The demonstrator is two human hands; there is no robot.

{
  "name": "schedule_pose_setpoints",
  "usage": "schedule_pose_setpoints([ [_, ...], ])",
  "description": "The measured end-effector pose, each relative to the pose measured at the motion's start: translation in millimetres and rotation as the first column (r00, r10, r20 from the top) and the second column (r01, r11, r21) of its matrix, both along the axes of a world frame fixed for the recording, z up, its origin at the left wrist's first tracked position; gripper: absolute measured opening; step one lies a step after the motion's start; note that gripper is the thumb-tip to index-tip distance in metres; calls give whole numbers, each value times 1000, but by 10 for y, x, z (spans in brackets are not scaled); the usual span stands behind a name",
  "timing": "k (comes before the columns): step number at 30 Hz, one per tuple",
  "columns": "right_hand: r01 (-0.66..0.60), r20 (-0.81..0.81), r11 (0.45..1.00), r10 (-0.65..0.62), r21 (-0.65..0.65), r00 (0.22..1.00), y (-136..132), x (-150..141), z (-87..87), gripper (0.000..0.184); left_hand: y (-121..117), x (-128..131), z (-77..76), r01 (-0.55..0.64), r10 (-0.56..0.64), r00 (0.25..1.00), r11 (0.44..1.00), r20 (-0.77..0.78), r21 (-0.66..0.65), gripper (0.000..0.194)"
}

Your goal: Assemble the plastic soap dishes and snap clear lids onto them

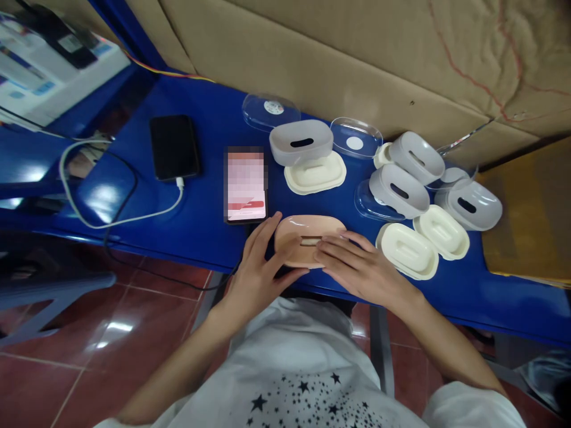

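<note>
We look down at a blue table [214, 128], where two bare hands hold a peach dish [310, 224] at the near edge, in the centre of the frame. The left hand [256, 261] curves around the dish's left end, thumb low along the near side and a finger reaching inside; the right hand [357, 264] lies over the right end, fingers close together and bent over the rim. Held from both ends, the dish seems steadied, its slotted hollow facing up toward us. We cannot tell how hard either hand presses.

Just beyond the left hand, a phone [246, 184] lies screen up, perhaps set there to be seen at a glance; its display is blurred. Further left, a dark device [173, 147] has a white cable [120, 224] plugged into it, looping leftward.

From upper centre to the right of the frame we find grey slotted dishes [303, 131], cream trays [408, 252] and clear covers [357, 134], some overlapping, probably pushed aside to leave working room. A cardboard box [530, 208] stands at the right edge.
</note>
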State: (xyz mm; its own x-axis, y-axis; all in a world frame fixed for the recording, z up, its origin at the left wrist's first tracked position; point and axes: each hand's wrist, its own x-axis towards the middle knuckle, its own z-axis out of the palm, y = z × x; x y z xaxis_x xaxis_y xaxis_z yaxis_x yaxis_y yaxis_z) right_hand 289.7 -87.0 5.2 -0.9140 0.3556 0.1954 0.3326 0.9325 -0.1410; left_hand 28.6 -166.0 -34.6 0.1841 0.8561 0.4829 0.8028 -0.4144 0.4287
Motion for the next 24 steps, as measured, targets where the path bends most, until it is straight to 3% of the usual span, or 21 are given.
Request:
schedule_pose_setpoints([
  [5,2,-47,997,-6,-79,999,55,106,65,47,-11,-24,-29,116,-118,993,991,-28,-63,63],
  [8,190,-114,980,-196,-67,974,314,384,182,52,-20,-21,-5,113,-116,993,989,-33,-96,63],
  [10,422,-162,906,-414,18,896,550,652,229,57,-19,-19,29,110,-109,994,988,9,-113,63],
  [12,569,-164,819,-552,79,818,763,909,219,60,-17,-23,64,121,-110,991,983,80,-137,66],
  [15,643,-130,764,-633,53,763,926,1131,127,53,-17,-41,101,127,-104,985,976,138,-175,68],
  [19,722,-200,684,-696,109,690,860,1076,29,40,10,-53,118,145,-124,986,966,107,-216,67],
  [21,695,-235,701,-657,158,716,783,970,19,31,51,-42,124,156,-141,986,963,85,-218,66],
  [24,532,-124,837,-518,129,846,686,800,19,30,123,-9,132,179,-174,984,961,39,-209,64],
])
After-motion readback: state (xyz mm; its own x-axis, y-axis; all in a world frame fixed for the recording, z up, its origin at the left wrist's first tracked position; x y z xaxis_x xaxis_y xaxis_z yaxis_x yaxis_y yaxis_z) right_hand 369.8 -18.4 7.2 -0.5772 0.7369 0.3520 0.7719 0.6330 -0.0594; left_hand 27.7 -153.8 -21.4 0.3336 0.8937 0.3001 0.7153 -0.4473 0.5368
